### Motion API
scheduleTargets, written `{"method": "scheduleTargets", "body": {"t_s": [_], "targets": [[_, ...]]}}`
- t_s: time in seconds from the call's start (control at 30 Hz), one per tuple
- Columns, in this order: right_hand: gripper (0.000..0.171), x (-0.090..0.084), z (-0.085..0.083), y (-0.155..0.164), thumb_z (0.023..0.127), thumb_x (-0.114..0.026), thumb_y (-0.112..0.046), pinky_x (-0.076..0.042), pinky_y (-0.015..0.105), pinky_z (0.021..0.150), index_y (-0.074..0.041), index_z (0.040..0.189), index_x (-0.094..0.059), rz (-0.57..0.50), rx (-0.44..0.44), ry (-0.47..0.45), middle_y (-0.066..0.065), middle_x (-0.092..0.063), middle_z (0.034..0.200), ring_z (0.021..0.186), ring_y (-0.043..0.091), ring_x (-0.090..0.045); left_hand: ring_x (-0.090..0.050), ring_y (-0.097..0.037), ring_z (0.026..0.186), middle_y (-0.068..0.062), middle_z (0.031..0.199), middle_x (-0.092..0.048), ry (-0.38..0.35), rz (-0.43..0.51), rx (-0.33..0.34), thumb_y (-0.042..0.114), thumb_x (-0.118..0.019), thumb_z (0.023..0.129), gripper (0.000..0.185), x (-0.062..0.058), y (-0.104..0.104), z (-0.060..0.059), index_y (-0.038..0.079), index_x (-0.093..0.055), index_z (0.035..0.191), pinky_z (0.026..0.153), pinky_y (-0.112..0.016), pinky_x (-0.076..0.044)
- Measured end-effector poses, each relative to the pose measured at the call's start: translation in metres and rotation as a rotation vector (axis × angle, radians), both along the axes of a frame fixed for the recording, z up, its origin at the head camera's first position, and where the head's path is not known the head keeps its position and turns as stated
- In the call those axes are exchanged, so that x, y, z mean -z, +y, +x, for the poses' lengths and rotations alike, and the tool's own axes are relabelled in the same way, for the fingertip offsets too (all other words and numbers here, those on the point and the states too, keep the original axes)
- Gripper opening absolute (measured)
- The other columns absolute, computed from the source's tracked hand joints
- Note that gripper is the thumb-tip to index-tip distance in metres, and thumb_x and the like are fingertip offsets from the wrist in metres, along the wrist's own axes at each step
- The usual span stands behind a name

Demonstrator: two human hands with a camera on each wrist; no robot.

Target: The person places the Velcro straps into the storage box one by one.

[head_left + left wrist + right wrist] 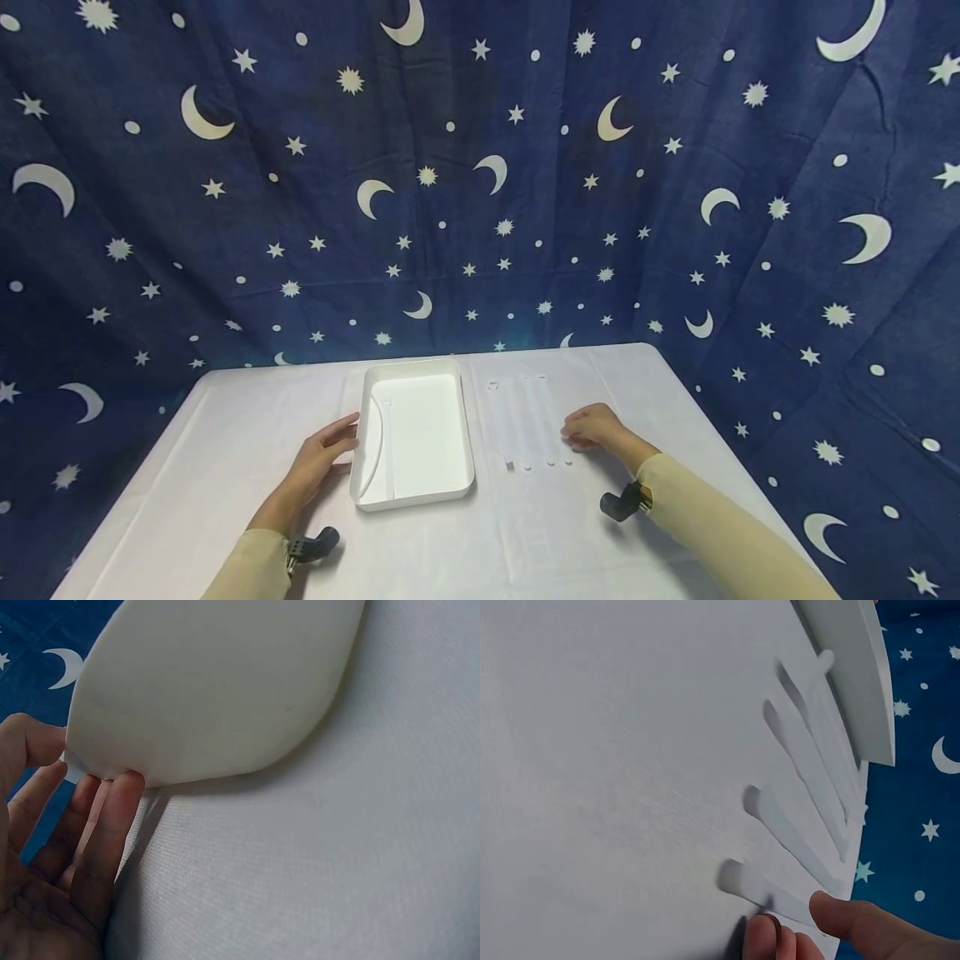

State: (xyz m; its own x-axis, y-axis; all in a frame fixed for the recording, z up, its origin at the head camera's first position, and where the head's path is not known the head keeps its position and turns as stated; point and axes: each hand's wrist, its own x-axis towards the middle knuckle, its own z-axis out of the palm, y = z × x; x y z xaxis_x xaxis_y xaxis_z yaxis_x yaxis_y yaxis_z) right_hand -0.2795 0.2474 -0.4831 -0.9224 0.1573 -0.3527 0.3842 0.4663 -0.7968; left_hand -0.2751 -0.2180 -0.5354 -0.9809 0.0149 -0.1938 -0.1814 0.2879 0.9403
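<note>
A white rectangular tray (412,502) stands on the table. My left hand (322,458) is at its left side; in the left wrist view the thumb meets the rim and the fingertips touch the outer wall (217,690). In the tray lie a curved white strip (378,446) and a straight pale strip (388,450). Several long, thin, pale pieces with rounded ends lie side by side right of the tray. My right hand (596,427) is beside the rightmost piece (776,898), thumb and fingers apart around it; any contact is hard to tell.
A white cloth covers the table (262,417). Dark blue curtain (480,208) with moons and stars hangs behind and to the right. A small black device (622,502) sits at the right wrist, and another (315,546) at the left.
</note>
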Motion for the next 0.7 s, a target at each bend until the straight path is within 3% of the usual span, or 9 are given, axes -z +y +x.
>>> {"method": "scheduleTargets", "body": {"t_s": [0.43,0.7], "targets": [[0.030,0.020,0.007,-0.008,0.070,-0.080,-0.007,-0.054,0.019,0.049,0.006,0.095,-0.068,0.178,0.061,0.140,0.010,-0.067,0.076,0.053,0.010,-0.060,-0.041,-0.042,0.138,-0.021,0.152,-0.040,0.009,-0.016,0.002,0.021,-0.064,0.090,0.065,0.000,0.000,0.001,0.015,-0.040,0.150,0.095,-0.044,-0.058],[0.031,0.024,0.007,-0.014,0.069,-0.082,-0.010,-0.048,0.020,0.050,0.003,0.094,-0.069,0.268,0.075,0.188,0.007,-0.066,0.070,0.057,0.014,-0.060,-0.043,-0.042,0.136,-0.022,0.151,-0.042,0.012,-0.022,0.000,0.021,-0.065,0.090,0.065,-0.001,0.000,0.000,0.014,-0.040,0.150,0.095,-0.044,-0.058]]}}
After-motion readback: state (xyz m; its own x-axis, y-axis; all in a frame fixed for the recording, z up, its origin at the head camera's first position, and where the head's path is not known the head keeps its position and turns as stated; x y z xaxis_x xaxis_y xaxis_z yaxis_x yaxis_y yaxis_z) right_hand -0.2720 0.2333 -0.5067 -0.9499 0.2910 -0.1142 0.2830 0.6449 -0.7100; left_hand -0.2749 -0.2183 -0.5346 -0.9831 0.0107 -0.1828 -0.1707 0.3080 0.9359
